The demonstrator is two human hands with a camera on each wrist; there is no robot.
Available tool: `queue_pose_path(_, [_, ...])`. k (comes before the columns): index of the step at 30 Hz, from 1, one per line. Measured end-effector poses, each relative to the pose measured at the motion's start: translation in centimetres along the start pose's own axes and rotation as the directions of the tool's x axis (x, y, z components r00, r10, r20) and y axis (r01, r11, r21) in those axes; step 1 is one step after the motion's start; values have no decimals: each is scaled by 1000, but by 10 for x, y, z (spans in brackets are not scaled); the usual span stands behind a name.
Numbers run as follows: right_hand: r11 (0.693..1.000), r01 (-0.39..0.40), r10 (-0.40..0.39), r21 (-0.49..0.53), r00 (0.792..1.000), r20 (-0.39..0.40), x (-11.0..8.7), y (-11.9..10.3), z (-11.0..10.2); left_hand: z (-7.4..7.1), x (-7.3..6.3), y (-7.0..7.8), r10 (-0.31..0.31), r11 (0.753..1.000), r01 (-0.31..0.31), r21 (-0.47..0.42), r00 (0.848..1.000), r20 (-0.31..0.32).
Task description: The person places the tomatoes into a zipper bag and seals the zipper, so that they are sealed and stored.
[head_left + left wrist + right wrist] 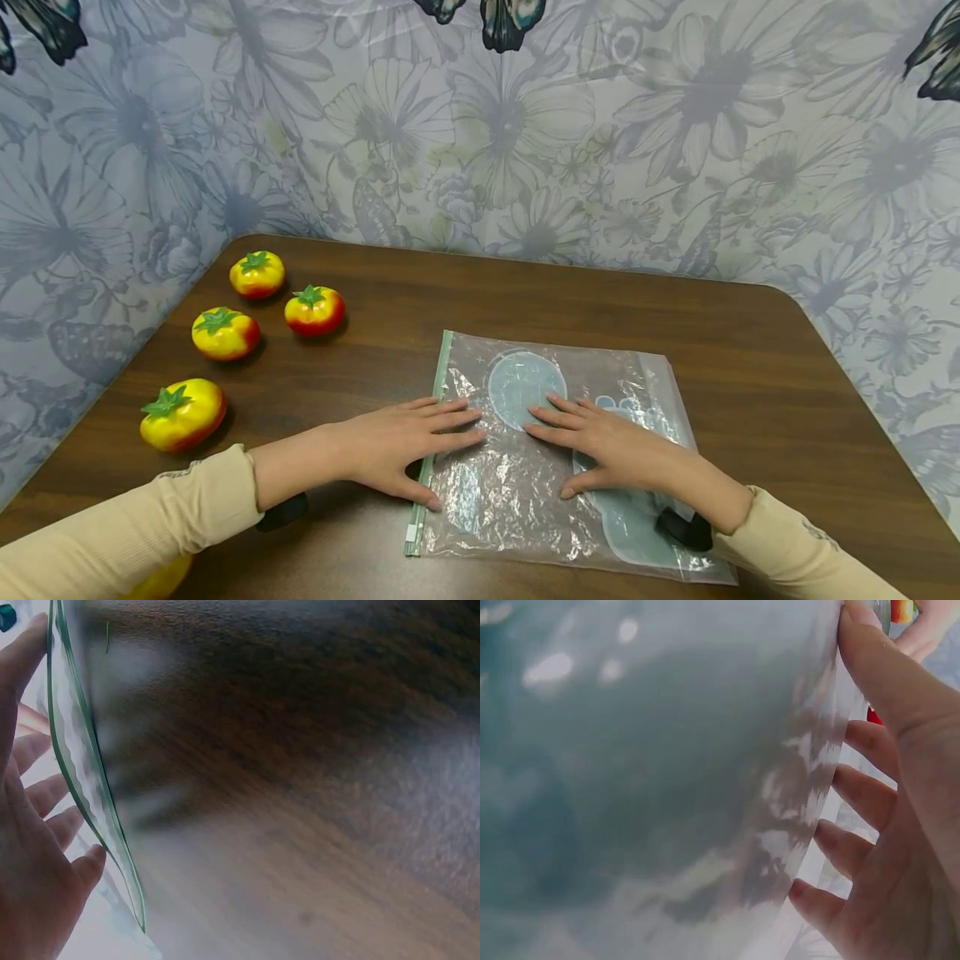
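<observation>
A clear plastic zip bag with pale blue printed shapes lies flat on the table. Its green zip strip runs along the left edge, with a small pale slider at the near end. My left hand rests across that strip, fingers spread over the bag. Two green edges stand slightly apart in the left wrist view, by the left thumb. My right hand rests with straight, spread fingers on the bag's middle, close to a printed circle. Neither hand grips anything.
Several yellow-red, tomato-like fruits with green leafy tops stand at the left, including a near one and a far one. Another yellow one is partly hidden under the left sleeve. Beyond the brown table hangs a flower-patterned cloth.
</observation>
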State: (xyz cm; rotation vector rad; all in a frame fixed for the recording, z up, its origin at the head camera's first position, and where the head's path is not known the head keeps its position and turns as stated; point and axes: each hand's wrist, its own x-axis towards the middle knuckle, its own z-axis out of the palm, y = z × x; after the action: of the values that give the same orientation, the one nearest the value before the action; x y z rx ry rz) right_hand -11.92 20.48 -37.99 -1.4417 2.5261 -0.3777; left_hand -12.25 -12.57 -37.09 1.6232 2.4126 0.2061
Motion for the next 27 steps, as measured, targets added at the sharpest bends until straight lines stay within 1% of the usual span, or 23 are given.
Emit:
queue_pose_path(9, [998,-22,21,50,1000,19,2,5,-4,0,4,-1,-18,1000,18,-14,1000,5])
queue_pose_path(14, [997,-30,29,69,999,19,5,6,-5,-2,3,-2,-30,999,30,-32,1000,0])
queue_pose_path(21, [997,-57,55,60,998,31,7,4,-6,-1,1,-3,-45,998,45,-37,999,7])
queue_pose_path(27, [996,-79,78,28,996,35,5,3,-6,-3,-1,-3,-54,995,54,-80,999,4])
